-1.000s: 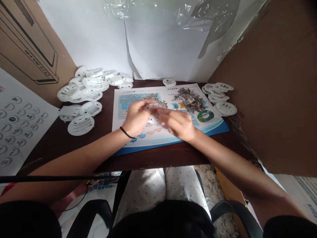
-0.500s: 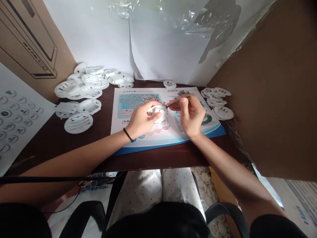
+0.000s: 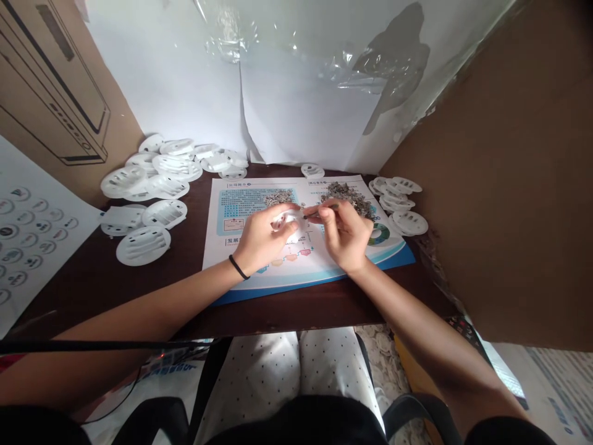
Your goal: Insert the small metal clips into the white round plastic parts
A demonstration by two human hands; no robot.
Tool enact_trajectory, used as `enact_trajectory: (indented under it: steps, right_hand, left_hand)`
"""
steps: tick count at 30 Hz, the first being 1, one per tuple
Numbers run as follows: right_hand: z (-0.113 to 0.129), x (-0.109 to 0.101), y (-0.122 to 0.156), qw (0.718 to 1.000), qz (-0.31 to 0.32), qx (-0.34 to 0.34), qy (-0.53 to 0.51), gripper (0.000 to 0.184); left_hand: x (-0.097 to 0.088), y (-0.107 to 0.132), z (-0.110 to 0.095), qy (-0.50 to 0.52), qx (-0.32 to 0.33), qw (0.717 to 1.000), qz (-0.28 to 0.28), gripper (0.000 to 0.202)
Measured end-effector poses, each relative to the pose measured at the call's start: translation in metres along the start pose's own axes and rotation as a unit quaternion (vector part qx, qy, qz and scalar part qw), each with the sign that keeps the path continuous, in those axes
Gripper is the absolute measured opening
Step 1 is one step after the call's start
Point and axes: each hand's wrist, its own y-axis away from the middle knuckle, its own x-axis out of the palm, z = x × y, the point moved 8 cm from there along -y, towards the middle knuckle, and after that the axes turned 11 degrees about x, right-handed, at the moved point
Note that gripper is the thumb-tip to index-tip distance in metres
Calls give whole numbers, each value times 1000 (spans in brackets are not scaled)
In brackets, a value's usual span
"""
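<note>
My left hand (image 3: 262,235) is shut on a round white plastic part (image 3: 288,224), which its fingers partly hide. My right hand (image 3: 346,236) pinches slim tweezers (image 3: 319,212), their tip at the part's right edge. Whether the tip holds anything is too small to tell. Both hands are over a printed leaflet (image 3: 306,266) on a blue-edged sheet. Behind my right hand lies a large heap of small metal pieces (image 3: 345,196), and a smaller heap (image 3: 279,198) sits above my left hand.
White slotted plastic discs (image 3: 143,245) lie in loose groups on the dark table (image 3: 92,296) to the left, and more discs (image 3: 401,204) lie to the right. A sheet of printed circles (image 3: 32,241) overlaps the left edge. Cardboard (image 3: 491,154) walls the right side.
My right hand has moved left and brought the tweezers closer to the white part. My left hand still holds the part, and the view has tilted slightly.
</note>
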Motion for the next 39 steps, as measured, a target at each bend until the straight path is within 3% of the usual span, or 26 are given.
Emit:
enact_trajectory:
  steps: [6, 13, 16, 20, 24, 30, 39]
  right_hand:
    - [13, 3, 4, 996, -5, -66, 60, 12]
    - [8, 7, 5, 998, 5, -46, 51, 14]
    - [0, 12, 2, 1000, 16, -11, 2, 16]
    - [-24, 11, -10, 991, -8, 89, -99, 27]
    - [-34, 5, -18, 983, -36, 125, -128, 30]
    - [-15, 11, -12, 990, -5, 76, -116, 27]
    - [-7, 9, -9, 997, 17, 22, -79, 16]
  left_hand:
    - [-1, 2, 3, -15, -31, 999, -19, 24]
    - [-2, 4, 11, 39, -43, 997, -48, 24]
    - [0, 5, 19, 90, -54, 992, -67, 25]
    - [0, 5, 28, 168, -62, 978, -106, 31]
    - [0, 4, 27, 170, -48, 979, -106, 32]
    - [4, 4, 28, 123, -56, 988, -69, 35]
    - [10, 2, 19, 144, -2, 989, -40, 41]
